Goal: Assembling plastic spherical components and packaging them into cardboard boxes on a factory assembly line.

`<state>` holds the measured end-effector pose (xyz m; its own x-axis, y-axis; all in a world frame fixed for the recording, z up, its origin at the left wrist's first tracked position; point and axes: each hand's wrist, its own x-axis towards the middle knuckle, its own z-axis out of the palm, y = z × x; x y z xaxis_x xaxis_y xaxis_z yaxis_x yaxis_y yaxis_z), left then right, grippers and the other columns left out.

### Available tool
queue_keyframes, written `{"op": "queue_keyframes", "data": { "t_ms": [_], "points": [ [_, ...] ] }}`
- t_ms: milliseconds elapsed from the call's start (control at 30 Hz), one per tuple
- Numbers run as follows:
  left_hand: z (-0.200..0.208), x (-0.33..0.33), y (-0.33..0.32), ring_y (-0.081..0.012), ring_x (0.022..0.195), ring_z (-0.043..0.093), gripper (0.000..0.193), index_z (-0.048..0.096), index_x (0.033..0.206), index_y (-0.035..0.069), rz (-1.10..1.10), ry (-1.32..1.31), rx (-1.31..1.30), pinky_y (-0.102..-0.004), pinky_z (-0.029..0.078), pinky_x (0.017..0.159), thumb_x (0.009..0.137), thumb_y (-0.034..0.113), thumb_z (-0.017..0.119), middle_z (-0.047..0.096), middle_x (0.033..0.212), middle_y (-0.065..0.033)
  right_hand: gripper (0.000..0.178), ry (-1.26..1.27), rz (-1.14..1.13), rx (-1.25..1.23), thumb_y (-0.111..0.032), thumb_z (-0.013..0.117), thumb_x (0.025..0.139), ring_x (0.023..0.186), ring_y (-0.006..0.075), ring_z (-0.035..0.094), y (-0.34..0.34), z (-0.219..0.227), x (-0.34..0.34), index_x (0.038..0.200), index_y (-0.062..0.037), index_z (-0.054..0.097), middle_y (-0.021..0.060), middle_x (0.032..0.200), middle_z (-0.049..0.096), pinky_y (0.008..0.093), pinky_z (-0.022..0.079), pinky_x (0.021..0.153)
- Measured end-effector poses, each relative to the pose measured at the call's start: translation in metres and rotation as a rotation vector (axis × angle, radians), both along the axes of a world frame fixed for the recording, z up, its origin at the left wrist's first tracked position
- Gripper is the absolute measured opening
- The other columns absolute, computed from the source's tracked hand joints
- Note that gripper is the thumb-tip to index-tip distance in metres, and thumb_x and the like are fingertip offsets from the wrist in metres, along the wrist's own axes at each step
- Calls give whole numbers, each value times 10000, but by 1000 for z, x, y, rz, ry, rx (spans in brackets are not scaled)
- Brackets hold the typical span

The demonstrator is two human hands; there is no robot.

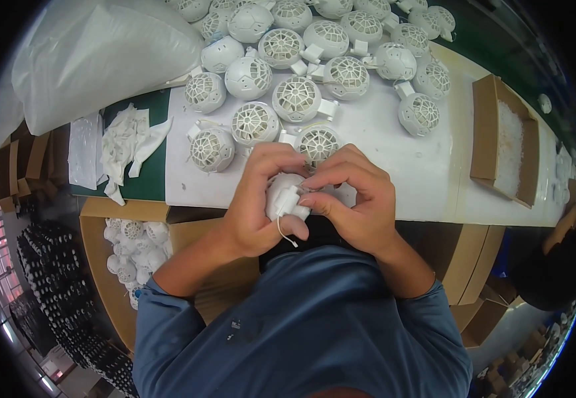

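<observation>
My left hand (251, 199) is closed round a white round plastic housing (280, 192) at the table's near edge. A white rectangular block sits on the housing, and a thin white cable (282, 232) with a small plug hangs from it. At the housing's right side, my right hand (361, 196) has its thumb and index finger pinched together; whatever lies between the fingertips is too small to tell. Just beyond both hands stands a white ball-shaped housing with a slotted grille (319, 142), partly covered by my fingers. Another white part (344, 194) shows behind my right fingers.
Several similar grille housings (297, 98) crowd the table's far side. A big translucent plastic bag (102, 60) and a white cloth (127, 142) lie at left. An open cardboard box (490, 132) with small translucent pieces stands at right. Below left, a carton (95, 245) holds more white housings.
</observation>
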<state>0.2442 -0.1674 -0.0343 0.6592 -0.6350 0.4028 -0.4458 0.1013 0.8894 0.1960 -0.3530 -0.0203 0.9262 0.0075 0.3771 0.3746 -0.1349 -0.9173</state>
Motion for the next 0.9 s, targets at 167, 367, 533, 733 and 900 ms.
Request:
{"op": "queue_keyframes", "data": {
  "t_ms": [167, 367, 533, 733, 900],
  "points": [
    [0, -10, -1, -225, 997, 482, 915, 367, 1357, 22, -106, 298, -143, -352, 416, 888, 721, 565, 739, 428, 1112, -119, 183, 237, 138, 258, 63, 756, 718, 796, 172, 602, -2, -2, -4, 888, 23, 703, 106, 893, 644, 278, 481, 686],
    [-1, -7, 5, -226, 997, 464, 954, 348, 1389, 35, -220, 220, -69, -350, 395, 888, 720, 618, 701, 427, 1096, -113, 165, 409, 275, 404, 86, 730, 752, 836, 177, 614, -7, 2, -7, 908, 45, 696, 129, 911, 639, 278, 511, 722],
    [-2, -5, 6, -230, 995, 464, 968, 335, 1401, 29, -252, 232, -36, -355, 395, 888, 725, 621, 694, 438, 1099, -116, 125, 469, 291, 455, 23, 739, 774, 780, 129, 597, -6, 5, -7, 895, 22, 707, 83, 877, 641, 244, 480, 678],
    [3, -4, 6, -234, 995, 465, 980, 324, 1415, 36, -270, 243, -10, -359, 397, 887, 721, 617, 699, 443, 1102, -119, 113, 474, 277, 514, -7, 744, 784, 745, 99, 583, -3, 5, -9, 891, 11, 713, 50, 852, 641, 228, 462, 653],
    [5, 0, 7, -232, 1003, 464, 992, 311, 1425, 31, -287, 173, 52, -360, 404, 883, 721, 611, 701, 438, 1107, -120, 139, 514, 279, 491, -2, 744, 779, 766, 104, 591, -5, 5, -9, 913, 15, 710, 57, 848, 645, 243, 474, 666]
  ]
}}
